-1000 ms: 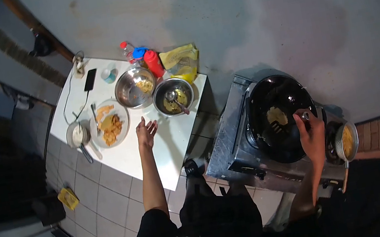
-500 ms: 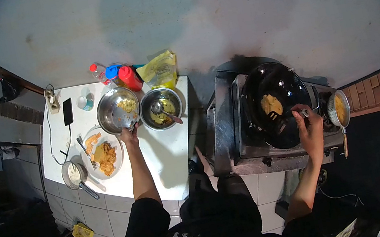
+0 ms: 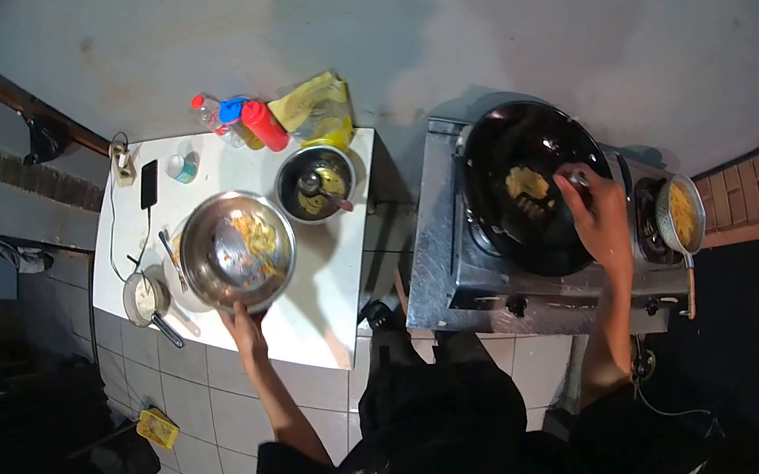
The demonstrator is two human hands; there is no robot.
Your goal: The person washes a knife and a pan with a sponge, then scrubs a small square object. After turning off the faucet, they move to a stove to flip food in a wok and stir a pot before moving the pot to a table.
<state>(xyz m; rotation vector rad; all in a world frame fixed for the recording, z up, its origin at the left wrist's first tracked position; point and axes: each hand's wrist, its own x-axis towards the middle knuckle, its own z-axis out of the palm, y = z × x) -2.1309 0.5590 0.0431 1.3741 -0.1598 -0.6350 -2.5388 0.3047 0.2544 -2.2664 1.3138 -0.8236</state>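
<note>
My left hand grips the near rim of a large metal bowl. Yellowish food bits are smeared over the bowl's inside. The bowl is held above a white plate, hiding most of it. Over the stove, my right hand is closed around the handle of a slotted spatula. The spatula's head is inside a black wok, beside a golden flat piece of food. A smaller metal bowl with a ladle in it stands beyond the large bowl.
Bottles, a yellow plastic bag, a cup and a phone occupy the back of the white table. A small strainer sits at its left edge. Right of the wok, a perforated pan holds yellow food.
My left hand has lifted the large bowl off the table and brought it toward me, over the plate. My right hand stays at the wok with the spatula. The view has shifted slightly.
</note>
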